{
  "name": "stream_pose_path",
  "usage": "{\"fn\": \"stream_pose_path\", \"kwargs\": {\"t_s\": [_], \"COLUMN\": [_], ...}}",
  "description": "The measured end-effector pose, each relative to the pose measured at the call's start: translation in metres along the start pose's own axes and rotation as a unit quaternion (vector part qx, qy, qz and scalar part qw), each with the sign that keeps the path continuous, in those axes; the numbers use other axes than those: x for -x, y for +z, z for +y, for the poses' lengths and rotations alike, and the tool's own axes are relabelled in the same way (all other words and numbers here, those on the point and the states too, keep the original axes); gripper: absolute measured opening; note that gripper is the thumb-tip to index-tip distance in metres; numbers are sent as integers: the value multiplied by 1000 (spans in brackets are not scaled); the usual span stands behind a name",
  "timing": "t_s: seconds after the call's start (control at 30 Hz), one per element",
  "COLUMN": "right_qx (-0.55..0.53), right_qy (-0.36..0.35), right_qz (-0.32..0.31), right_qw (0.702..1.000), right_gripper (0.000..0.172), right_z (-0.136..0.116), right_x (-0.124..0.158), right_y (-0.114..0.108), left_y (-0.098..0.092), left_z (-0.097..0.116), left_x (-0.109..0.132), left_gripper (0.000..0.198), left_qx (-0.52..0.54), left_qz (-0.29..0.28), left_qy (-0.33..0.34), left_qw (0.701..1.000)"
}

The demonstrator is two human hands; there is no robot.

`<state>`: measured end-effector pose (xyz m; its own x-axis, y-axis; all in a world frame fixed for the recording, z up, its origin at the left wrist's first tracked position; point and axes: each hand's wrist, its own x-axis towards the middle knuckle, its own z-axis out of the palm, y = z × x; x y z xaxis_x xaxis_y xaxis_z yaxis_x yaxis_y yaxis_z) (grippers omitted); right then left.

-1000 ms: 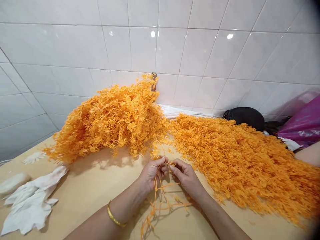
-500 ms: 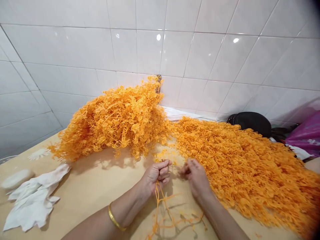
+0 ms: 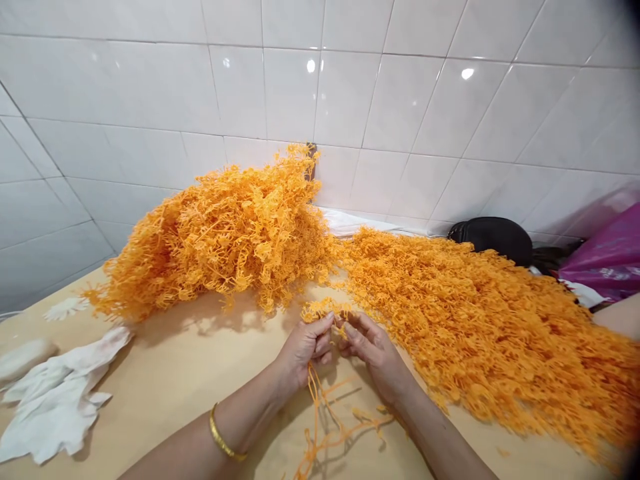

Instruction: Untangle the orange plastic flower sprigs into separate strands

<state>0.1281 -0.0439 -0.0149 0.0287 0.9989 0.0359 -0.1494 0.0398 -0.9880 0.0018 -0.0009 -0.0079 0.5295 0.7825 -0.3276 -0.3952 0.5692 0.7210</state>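
Note:
My left hand is closed on thin orange plastic flower stems, whose branching ends hang below the fist over the table. Beside it, my right hand is closed, thumb and fingers pinching a small orange plastic flower piece close to the left thumb. Just beyond the fingertips lie small orange blossoms; whether they join the held stems I cannot tell. The right fingertips are partly hidden behind the pieces.
A tall heap of orange artificial sprigs stands at the back left. A broad pile of loose orange flower pieces covers the right side. White cloth lies at left. Against the tiled wall sit a black pouch and a purple bag.
My right hand has moved left to meet the left hand and now pinches an orange piece. The view has shifted slightly; my left hand keeps its hold on the stems.

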Motion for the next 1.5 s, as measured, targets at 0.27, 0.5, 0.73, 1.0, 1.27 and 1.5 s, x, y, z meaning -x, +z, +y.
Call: {"fn": "stream_pose_path", "kwargs": {"t_s": [0.27,0.5,0.73,1.0,1.27,1.5], "right_qx": [28,26,33,-179,-73,109], "right_qy": [-26,-38,-27,-49,-10,-91], "right_qz": [-45,-60,-3,261,124,153], "right_qw": [998,997,999,947,990,978], "right_gripper": [19,19,23,32,23,25], "right_z": [3,-1,5,-8,-12,-1], "right_x": [2,1,1,-12,-1,-1], "right_y": [9,7,13,-14,-2,0], "left_y": [0,-2,-1,2,5,7], "left_z": [-1,-4,-6,-5,-12,-15], "left_x": [-4,-6,-6,-4,-1,4], "left_gripper": [16,19,18,20,13,19], "left_qx": [67,78,56,117,3,-98], "left_qz": [-20,-39,-58,-39,-18,-44], "left_qy": [-12,-3,-10,-34,38,39], "left_qw": [997,996,997,992,999,993]}}
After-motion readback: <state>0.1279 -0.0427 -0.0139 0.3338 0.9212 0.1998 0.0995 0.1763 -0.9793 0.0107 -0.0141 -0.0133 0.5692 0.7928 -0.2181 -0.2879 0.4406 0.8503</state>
